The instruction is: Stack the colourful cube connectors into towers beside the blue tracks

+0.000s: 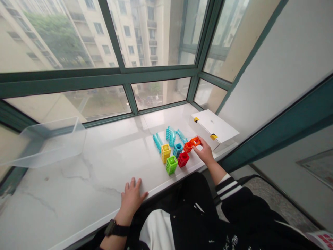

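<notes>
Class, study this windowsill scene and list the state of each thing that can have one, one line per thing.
Right hand: fingers touching the orange block
Left hand: resting on the sill, holding nothing
White box: lid shut
Window: closed
Plastic tub: open, no lid
Green block: upright
Red block: upright
Yellow block: upright

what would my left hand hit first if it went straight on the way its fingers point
The left hand looks to have a free way across the white marble windowsill to the green window frame. The teal track piece sits just right of that line, though depth is hard to judge.
</notes>
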A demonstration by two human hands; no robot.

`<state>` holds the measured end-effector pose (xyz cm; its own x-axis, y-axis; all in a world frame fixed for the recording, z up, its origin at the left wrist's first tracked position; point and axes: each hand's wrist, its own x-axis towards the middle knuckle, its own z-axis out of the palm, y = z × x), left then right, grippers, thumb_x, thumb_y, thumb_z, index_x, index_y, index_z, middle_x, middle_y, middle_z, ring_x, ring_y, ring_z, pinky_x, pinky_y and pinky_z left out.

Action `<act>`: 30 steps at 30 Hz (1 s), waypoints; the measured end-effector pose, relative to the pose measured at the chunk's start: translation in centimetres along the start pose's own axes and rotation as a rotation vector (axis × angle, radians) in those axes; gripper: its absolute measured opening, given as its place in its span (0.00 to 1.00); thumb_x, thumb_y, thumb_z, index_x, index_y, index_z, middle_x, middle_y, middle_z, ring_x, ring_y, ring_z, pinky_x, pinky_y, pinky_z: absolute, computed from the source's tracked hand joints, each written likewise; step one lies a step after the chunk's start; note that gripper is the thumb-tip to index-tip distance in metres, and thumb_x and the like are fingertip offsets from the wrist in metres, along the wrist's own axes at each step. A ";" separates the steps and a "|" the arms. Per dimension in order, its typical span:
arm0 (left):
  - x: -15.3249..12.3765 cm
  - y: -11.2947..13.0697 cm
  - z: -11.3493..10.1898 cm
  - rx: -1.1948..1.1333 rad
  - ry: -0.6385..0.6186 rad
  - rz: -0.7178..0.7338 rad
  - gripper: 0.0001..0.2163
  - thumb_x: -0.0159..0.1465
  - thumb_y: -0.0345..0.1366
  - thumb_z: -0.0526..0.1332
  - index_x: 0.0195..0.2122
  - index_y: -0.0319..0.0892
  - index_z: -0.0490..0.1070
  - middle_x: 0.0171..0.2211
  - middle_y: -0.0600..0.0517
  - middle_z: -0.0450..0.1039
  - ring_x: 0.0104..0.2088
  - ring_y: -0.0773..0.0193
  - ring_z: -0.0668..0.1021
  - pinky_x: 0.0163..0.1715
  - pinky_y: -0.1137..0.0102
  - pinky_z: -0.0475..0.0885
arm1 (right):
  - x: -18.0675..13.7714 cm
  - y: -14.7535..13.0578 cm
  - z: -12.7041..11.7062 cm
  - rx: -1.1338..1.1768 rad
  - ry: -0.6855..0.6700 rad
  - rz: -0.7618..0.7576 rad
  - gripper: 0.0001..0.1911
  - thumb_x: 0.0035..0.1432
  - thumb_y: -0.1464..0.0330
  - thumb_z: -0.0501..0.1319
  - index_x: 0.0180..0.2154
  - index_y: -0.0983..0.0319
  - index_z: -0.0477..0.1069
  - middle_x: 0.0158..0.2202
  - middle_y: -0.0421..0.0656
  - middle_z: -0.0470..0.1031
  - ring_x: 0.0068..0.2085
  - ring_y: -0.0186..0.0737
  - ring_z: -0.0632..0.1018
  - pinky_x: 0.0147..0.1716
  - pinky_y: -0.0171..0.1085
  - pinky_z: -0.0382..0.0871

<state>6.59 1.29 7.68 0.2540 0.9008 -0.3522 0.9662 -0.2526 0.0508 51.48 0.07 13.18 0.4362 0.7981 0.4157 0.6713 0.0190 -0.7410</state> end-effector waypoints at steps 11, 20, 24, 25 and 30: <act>-0.2 -0.4 -0.2 -0.010 0.015 0.021 0.35 0.68 0.49 0.62 0.74 0.45 0.59 0.76 0.38 0.53 0.72 0.32 0.60 0.62 0.46 0.68 | 1.1 2.9 3.0 -0.017 -0.078 0.096 0.37 0.56 0.57 0.66 0.66 0.60 0.70 0.65 0.53 0.75 0.58 0.54 0.80 0.61 0.54 0.73; -0.4 -0.4 -0.3 -0.032 0.012 0.018 0.34 0.68 0.49 0.63 0.74 0.46 0.59 0.76 0.39 0.52 0.72 0.33 0.60 0.63 0.47 0.67 | 1.1 4.9 4.1 0.058 -0.101 0.137 0.40 0.54 0.56 0.68 0.66 0.60 0.68 0.66 0.54 0.72 0.59 0.54 0.78 0.61 0.54 0.74; -0.4 -0.4 -0.3 -0.040 0.018 0.004 0.35 0.67 0.49 0.63 0.73 0.47 0.59 0.77 0.40 0.51 0.72 0.34 0.60 0.62 0.47 0.67 | 1.0 5.2 4.9 0.115 -0.113 0.217 0.45 0.48 0.55 0.71 0.66 0.60 0.66 0.67 0.56 0.70 0.56 0.54 0.79 0.55 0.52 0.78; -0.3 -0.4 -0.1 -0.042 0.018 0.004 0.35 0.67 0.49 0.63 0.73 0.47 0.59 0.77 0.40 0.51 0.72 0.34 0.60 0.62 0.47 0.67 | 1.0 5.1 5.2 0.132 -0.109 0.249 0.45 0.46 0.55 0.72 0.65 0.60 0.67 0.65 0.56 0.71 0.55 0.53 0.80 0.54 0.52 0.79; -0.3 -0.6 0.2 -0.064 0.024 0.008 0.36 0.66 0.49 0.63 0.74 0.47 0.59 0.76 0.40 0.52 0.72 0.35 0.59 0.63 0.46 0.66 | 1.2 4.5 5.9 0.191 -0.076 0.271 0.35 0.47 0.54 0.72 0.55 0.60 0.74 0.51 0.51 0.81 0.49 0.53 0.81 0.48 0.53 0.80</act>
<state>5.97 1.12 7.56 0.2622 0.9070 -0.3295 0.9647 -0.2378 0.1133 51.50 4.68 7.19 0.5327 0.8321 0.1544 0.4091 -0.0935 -0.9077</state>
